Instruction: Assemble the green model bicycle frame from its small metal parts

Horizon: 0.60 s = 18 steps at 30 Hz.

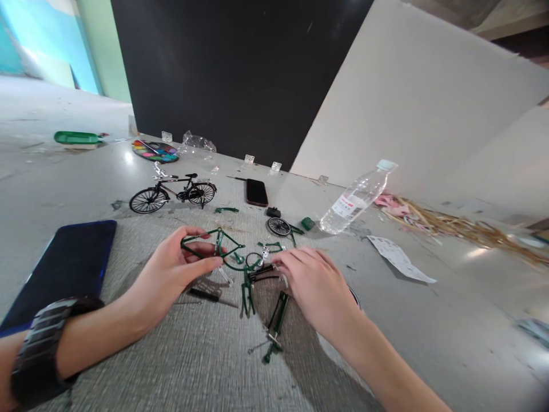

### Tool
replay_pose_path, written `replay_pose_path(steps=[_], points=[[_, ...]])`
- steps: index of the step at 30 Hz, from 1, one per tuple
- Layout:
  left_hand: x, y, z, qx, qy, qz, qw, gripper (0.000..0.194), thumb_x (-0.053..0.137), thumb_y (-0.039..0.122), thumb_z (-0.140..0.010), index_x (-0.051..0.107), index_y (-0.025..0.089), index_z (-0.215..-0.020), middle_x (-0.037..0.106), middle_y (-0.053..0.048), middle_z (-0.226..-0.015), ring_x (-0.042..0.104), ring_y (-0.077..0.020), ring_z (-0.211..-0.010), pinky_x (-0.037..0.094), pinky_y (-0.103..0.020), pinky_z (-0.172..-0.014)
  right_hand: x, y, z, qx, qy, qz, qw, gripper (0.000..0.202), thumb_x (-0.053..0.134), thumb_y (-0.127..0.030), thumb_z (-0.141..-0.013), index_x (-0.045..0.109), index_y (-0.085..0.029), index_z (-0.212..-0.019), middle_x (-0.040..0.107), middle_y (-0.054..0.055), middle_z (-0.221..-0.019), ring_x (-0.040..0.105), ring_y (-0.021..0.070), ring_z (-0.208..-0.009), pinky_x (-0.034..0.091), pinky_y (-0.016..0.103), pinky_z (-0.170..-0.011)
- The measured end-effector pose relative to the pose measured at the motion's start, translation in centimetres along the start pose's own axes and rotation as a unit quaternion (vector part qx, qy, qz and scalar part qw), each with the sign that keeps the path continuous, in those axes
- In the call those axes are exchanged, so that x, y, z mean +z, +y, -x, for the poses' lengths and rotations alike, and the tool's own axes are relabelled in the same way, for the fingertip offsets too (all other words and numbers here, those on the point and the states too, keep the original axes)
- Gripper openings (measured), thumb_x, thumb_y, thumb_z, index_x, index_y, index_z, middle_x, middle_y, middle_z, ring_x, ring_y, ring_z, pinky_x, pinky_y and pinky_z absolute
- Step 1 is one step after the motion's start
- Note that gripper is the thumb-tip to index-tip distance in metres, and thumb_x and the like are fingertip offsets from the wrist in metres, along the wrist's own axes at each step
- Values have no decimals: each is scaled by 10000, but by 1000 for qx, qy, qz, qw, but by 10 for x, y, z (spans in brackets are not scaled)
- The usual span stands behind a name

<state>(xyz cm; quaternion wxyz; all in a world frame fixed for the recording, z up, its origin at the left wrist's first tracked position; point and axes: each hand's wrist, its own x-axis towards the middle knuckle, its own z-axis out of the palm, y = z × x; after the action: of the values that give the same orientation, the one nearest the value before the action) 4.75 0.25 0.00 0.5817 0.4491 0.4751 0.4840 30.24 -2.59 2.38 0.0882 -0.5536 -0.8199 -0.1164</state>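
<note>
From my remote station I read the assembly state as early. The left hand point(189, 260) grips a green bicycle frame point(218, 245) at the centre of the view, its thumb and fingers closed on the lower left tubes. The joined tubes form one unit. I see no wheel, saddle or handlebar fitted to it.

The right hand point(313, 280) lies palm down, right of centre, its fingertips at the loose parts. The fingers hide the contact point, so I cannot tell whether they grasp a piece or only rest there.

Parts lying apart from the bicycle frame:
- Spoked wheel point(279, 226): flat, above the right hand.
- Forked green piece point(247, 294): centre, between the hands.
- Black bent pieces point(263, 274): just left of the right fingertips.
- Long green piece point(280, 312): lower centre.
- Small green strip point(226, 210): above the left hand.

I judge most of the fitting as outstanding. A dark curved rim point(354, 295) shows beside the right wrist; it may be a second wheel, but the arm covers most of it.

A screwdriver point(205, 294) lies below the left hand. A black bicycle point(183, 194), with both wheels, saddle and handlebar mounted, stands upper left of centre. A printed sheet point(398, 258) lies at the right.
</note>
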Motion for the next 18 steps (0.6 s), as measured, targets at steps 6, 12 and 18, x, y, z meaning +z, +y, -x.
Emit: replay_pose_path(steps=[6,12,18], points=[[0,1,2,-4,0,-6,1000,601,896,350,-650,575,216,-1141,727,-25,-971,685,-212,-891,485,-318,-769,3,1,-1,8,8,8,1000,235,519,-147,-994,717,-253,-1065,776,22,-1004,692,240,-958,503,419,-878],[-2,-2,-1,0,-6,-13,1000,596,891,373,-668,570,226,-1148,729,-27,-983,682,-209,-896,490,-321,-779,12,12,0,40,19,34,998,406,427,-84,-980,632,-155,-1323,729,125,-1249,679,294,-1135,530,495,-964],[-1,0,0,3,-15,-6,1000,611,893,372,-659,556,211,-1142,739,-40,-974,685,-213,-882,487,-317,-755,4,2,-2,23,3,8,1000,363,429,-204,-1053,620,-172,-1360,672,119,-1365,644,304,-1217,524,550,-1045]])
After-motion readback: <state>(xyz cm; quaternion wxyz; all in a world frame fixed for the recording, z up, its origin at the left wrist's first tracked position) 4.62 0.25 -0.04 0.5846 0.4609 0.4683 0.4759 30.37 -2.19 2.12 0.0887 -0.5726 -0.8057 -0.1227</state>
